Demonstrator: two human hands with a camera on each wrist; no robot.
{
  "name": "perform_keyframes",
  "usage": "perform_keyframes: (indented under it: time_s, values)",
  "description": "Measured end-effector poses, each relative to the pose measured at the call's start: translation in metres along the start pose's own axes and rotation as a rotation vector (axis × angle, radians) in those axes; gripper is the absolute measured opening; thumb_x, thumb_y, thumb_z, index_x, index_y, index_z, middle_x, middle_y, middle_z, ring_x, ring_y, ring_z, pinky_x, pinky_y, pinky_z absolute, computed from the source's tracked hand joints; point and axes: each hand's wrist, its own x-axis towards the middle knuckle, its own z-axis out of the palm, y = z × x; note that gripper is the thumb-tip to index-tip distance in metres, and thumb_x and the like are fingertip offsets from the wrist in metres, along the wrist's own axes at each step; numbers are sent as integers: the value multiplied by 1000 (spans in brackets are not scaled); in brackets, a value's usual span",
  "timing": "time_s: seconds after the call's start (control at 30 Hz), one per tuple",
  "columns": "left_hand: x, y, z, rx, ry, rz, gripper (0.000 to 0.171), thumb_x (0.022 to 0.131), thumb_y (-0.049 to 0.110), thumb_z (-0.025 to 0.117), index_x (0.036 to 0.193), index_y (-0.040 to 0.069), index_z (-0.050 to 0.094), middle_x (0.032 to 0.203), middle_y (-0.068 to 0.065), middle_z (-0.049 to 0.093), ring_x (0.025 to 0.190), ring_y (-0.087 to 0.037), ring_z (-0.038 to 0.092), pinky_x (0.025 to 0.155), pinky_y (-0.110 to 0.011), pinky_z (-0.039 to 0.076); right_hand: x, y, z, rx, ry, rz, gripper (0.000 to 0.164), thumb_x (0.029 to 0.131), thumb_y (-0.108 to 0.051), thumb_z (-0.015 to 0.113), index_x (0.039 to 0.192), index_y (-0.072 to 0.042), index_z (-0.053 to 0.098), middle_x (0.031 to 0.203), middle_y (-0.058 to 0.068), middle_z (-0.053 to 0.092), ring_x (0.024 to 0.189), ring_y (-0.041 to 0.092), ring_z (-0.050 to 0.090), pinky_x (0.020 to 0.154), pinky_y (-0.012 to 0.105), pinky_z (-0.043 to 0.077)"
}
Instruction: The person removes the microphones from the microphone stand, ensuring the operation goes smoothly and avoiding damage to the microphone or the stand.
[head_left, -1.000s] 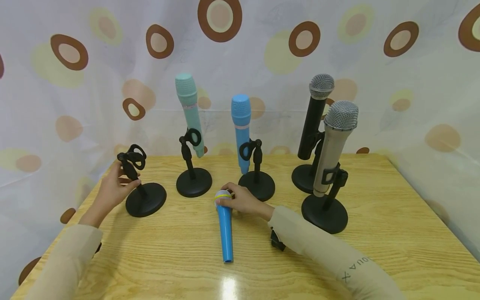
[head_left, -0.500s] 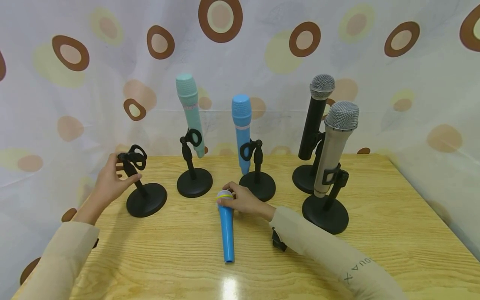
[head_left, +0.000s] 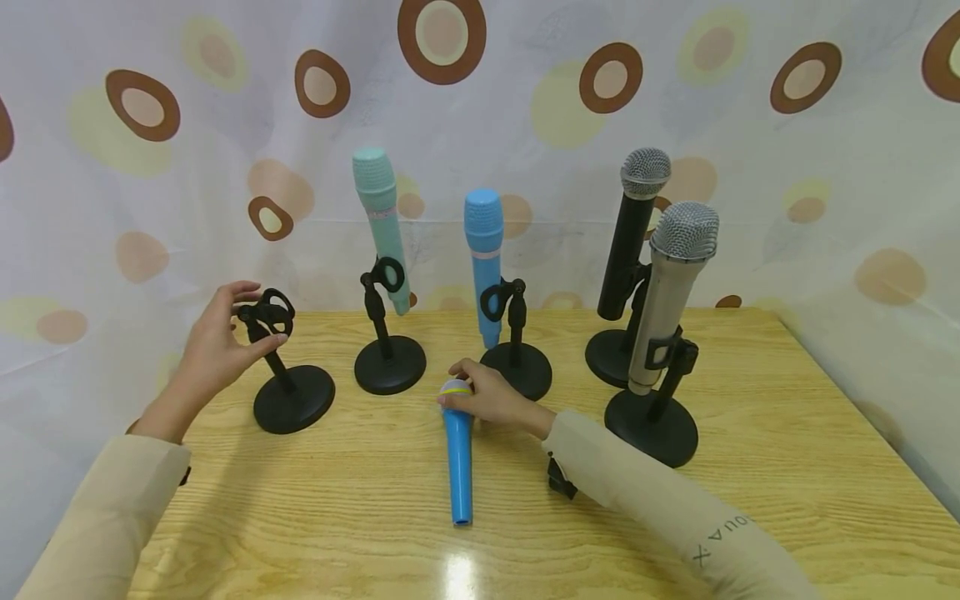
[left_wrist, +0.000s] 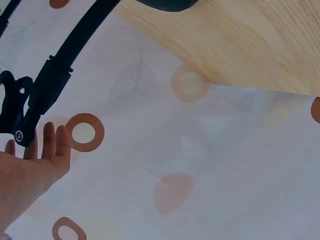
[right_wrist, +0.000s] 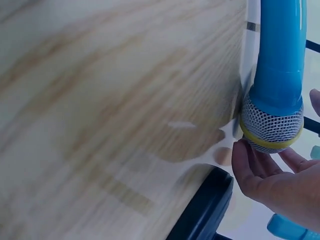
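My right hand (head_left: 491, 398) holds a blue microphone (head_left: 460, 467) by its silver mesh head, which has a yellow ring. Its handle points toward me, low over the table. In the right wrist view, the fingers (right_wrist: 245, 167) curl at the mesh head (right_wrist: 272, 125). At the left, my left hand (head_left: 217, 337) is around the upper part of a black desktop microphone stand (head_left: 294, 400) whose clip (head_left: 273, 312) holds nothing. The thumb lies in front of the stand, the fingers behind it. The left wrist view shows those fingers (left_wrist: 62, 142) loosely extended beside the clip joint.
A mint microphone (head_left: 378, 208) and a light-blue one (head_left: 483, 225) stand in clips at the back. Black (head_left: 626, 242) and silver (head_left: 667, 308) microphones stand at the right. A small black object (head_left: 561, 479) lies by the right sleeve. Patterned cloth (head_left: 480, 125) hangs behind the table (head_left: 337, 517).
My left hand has moved up the stand from the pole to the clip, its fingers loosening. My right hand and the blue microphone have shifted slightly right.
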Motion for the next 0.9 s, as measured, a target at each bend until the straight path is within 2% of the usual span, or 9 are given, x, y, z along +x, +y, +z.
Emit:
perform_keyframes:
  time_s: [0.23,0.43,0.67,0.9]
  values:
    - [5,16,-4,37,-30,16,70,78,17,72,134,0,33,128,-25,43,116,-44,40,93,-59,34,0,-7,-8,17,5,-9,52,89,-27,58,129,2,42,126,23,49,109,31,52,89,41,48]
    - [11,27,-1,61,8,71,67,76,12,73,131,-2,37,126,-24,45,114,-42,42,94,-55,35,2,-16,-14,18,42,-36,48,89,-26,59,127,-1,44,127,21,49,113,35,50,92,42,46]
    - [18,37,4,104,54,148,64,74,9,75,127,-3,41,122,-23,48,111,-41,44,94,-53,34,2,-34,-22,-5,86,-68,46,89,-25,59,128,-4,44,127,13,49,114,32,50,93,42,45]
    - [23,48,12,95,41,190,63,74,10,74,127,-1,42,123,-21,49,110,-39,46,95,-53,34,5,-51,-30,-15,141,-147,48,89,-23,59,129,-3,42,127,15,49,112,29,52,92,42,46]
